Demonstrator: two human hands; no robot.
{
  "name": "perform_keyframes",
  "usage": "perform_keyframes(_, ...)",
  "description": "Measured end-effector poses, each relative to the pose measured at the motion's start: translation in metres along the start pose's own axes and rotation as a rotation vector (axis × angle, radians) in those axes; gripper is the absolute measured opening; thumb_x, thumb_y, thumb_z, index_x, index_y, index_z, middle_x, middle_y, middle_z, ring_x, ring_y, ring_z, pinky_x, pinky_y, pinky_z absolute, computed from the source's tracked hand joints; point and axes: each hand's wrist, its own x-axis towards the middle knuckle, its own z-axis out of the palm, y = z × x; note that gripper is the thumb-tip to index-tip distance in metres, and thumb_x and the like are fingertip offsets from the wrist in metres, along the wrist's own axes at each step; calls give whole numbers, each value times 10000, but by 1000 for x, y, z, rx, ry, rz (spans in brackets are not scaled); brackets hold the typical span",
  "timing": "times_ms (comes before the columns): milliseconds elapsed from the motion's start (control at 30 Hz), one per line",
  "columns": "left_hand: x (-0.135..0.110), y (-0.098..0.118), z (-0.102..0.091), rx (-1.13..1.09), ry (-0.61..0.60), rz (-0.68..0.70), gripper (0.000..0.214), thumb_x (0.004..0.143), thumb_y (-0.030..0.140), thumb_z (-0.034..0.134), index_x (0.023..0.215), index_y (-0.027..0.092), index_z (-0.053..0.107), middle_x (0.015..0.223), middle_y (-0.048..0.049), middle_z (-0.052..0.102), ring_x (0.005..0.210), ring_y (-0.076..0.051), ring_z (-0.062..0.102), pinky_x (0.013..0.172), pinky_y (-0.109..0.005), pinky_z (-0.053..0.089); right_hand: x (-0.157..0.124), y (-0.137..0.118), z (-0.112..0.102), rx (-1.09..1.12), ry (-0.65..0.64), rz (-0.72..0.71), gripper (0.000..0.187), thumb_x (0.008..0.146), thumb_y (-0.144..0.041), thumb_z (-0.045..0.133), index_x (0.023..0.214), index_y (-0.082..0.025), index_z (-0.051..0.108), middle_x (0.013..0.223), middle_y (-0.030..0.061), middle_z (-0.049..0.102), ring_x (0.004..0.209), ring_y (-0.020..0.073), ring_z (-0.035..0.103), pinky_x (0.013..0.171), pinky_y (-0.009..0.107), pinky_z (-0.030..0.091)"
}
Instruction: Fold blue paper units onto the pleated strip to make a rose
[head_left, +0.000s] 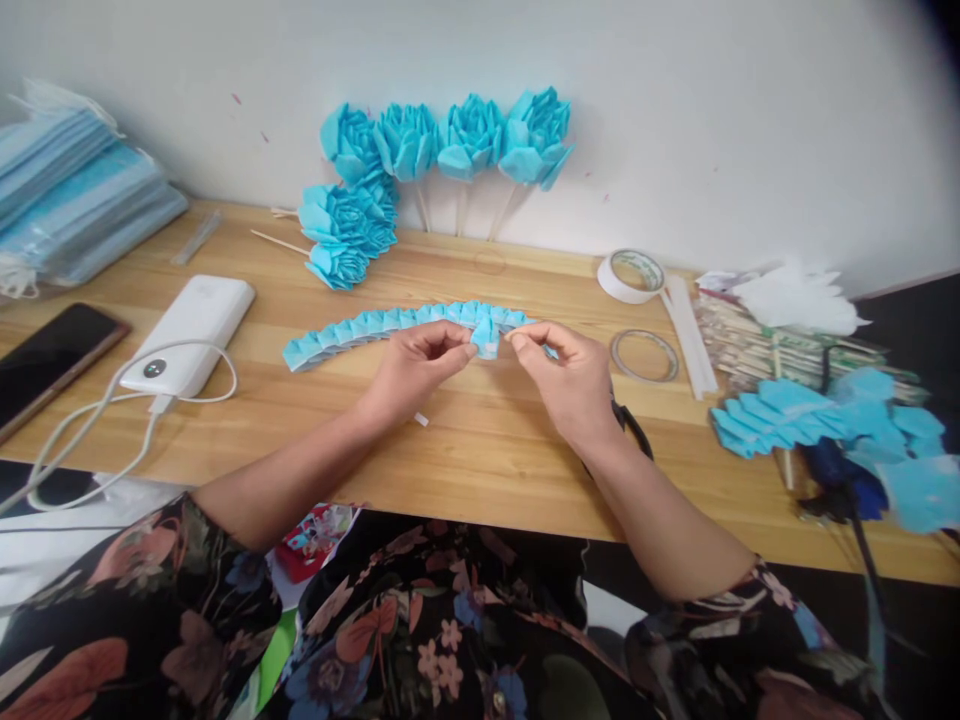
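Note:
My left hand (421,368) is closed, pinching a small folded light-blue petal (486,334) between thumb and finger. Just right of that petal, my right hand (568,378) is closed in a pinch too; whatever its fingertips hold is too small to make out. Behind both hands, a long curved row of overlapping blue folded petals (346,334) lies on the wooden table (480,450), its right end partly hidden by my right hand. A tiny white scrap (421,420) lies below my left hand.
Several blue flowers on sticks (470,140) lean against the wall. At left are a power bank (191,335), a phone (64,355) and packed masks (82,200). Toward the right are a tape roll (630,277), a thin ring (645,357), bundled sticks (739,335) and blue petal strips (780,415).

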Motion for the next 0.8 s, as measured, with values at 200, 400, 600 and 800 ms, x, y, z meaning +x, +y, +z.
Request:
perform_keyframes(200, 0, -2, 0, 0, 16, -17, 124, 774, 282, 748, 749, 176, 688, 664, 29, 597, 610, -83, 465, 599, -235, 394, -3, -4, -1, -80, -50, -156, 200, 910, -232, 572, 781, -241, 724, 813, 0, 767, 796, 179, 685, 820, 370, 508)
perform_keyframes(400, -1, 0, 0, 49, -16, 39, 101, 788, 264, 728, 773, 170, 693, 708, 14, 641, 662, -100, 526, 661, -249, 435, -5, -7, 1, -241, -63, -282, 121, 854, -205, 646, 742, -235, 680, 742, -7, 726, 716, 172, 631, 820, 386, 462)
perform_keyframes(600, -1, 2, 1, 120, -38, 108, 85, 802, 223, 687, 740, 166, 696, 677, 16, 639, 650, -97, 521, 647, -242, 427, -4, -5, 2, -265, -59, -296, 131, 840, -174, 610, 732, -234, 654, 737, -13, 710, 716, 167, 614, 804, 373, 452)
perform_keyframes(800, 0, 0, 1, 84, -36, 99, 91, 787, 241, 698, 740, 163, 705, 685, 14, 639, 643, -93, 522, 645, -236, 419, -4, -5, 2, -236, -54, -262, 137, 833, -160, 602, 720, -223, 648, 715, -14, 689, 705, 157, 597, 779, 349, 450)
